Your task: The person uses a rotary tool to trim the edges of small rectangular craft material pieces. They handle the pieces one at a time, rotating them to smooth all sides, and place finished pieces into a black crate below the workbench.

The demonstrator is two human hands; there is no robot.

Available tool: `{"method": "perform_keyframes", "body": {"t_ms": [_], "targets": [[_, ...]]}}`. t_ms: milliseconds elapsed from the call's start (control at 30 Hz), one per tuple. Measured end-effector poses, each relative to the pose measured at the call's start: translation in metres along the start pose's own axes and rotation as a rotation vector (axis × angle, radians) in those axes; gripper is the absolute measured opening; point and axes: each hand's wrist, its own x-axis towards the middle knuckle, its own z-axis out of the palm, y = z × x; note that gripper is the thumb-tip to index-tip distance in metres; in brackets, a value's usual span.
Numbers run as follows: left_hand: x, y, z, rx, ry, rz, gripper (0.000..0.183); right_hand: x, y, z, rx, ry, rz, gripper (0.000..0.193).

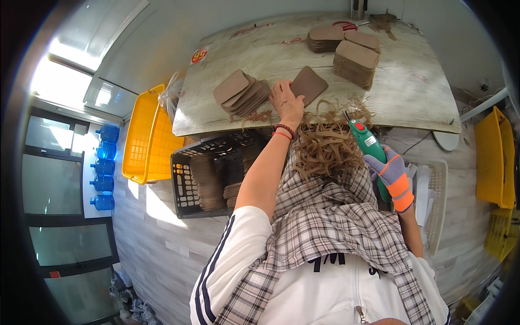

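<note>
My bare left hand is at the near side of the table, with its thumb over the edge of a flat brown piece with rounded corners. Its fingers close along that edge, partly hidden. Just left of it lies a fanned pile of similar brown pieces. My right hand, in a grey and orange glove, grips green powered scissors whose dark blades point up toward the table edge. Between my hands, a heap of curly brown trimmings covers my lap and reaches the table edge.
Stacks of brown pieces stand at the far right of the pale wooden table. A black crate with more pieces sits left of my lap, beside a yellow basket. A white basket is on my right. Yellow crates stand far right.
</note>
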Motion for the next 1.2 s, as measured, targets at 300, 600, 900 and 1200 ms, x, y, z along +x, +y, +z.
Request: {"method": "perform_keyframes", "body": {"t_ms": [300, 600, 900, 1200], "targets": [[0.004, 0.033, -0.02, -1.411, -0.144, -0.717, 0.033, 0.003, -0.008, 0.0, 0.098, 0.007, -0.003, 0.046], [-0.019, 0.102, -0.03, -2.173, 0.031, -0.742, 0.038, 0.005, -0.037, 0.004, 0.234, 0.041, -0.044, 0.043], [-0.033, 0.124, -0.02, -2.213, -0.04, -0.777, 0.039, 0.001, -0.04, 0.003, 0.246, 0.1, -0.09, 0.038], [-0.054, 0.132, -0.017, -2.106, -0.203, -0.712, 0.038, 0.001, -0.053, -0.002, 0.281, 0.13, -0.065, 0.034]]}}
